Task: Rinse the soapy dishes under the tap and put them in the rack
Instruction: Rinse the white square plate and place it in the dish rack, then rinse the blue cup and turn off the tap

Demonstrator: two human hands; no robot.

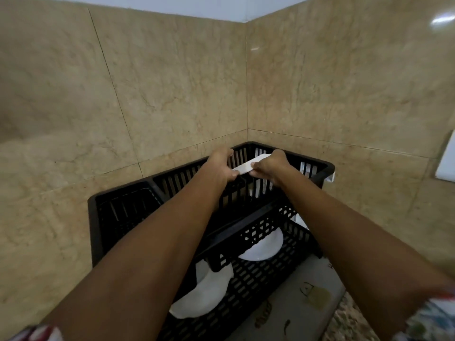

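We reach both arms out over the black rack (123, 207), which sits in the tiled corner on the desk (302, 306), and we hold a white plate (248, 163) at its far end. Our left hand (221, 166) grips the plate's near-left edge with curled fingers, and our right hand (270, 166) pinches its rim from the right, so both are clamped on the same dish. We carry it on edge, probably so that it can slide down between the rack's upright slats and drain. It hangs above the far compartment, and whether it touches the rack yet we cannot tell. Nearer to us two more white dishes (204, 299) lie in the lower tray, one left and one further right. The tap is out of view.
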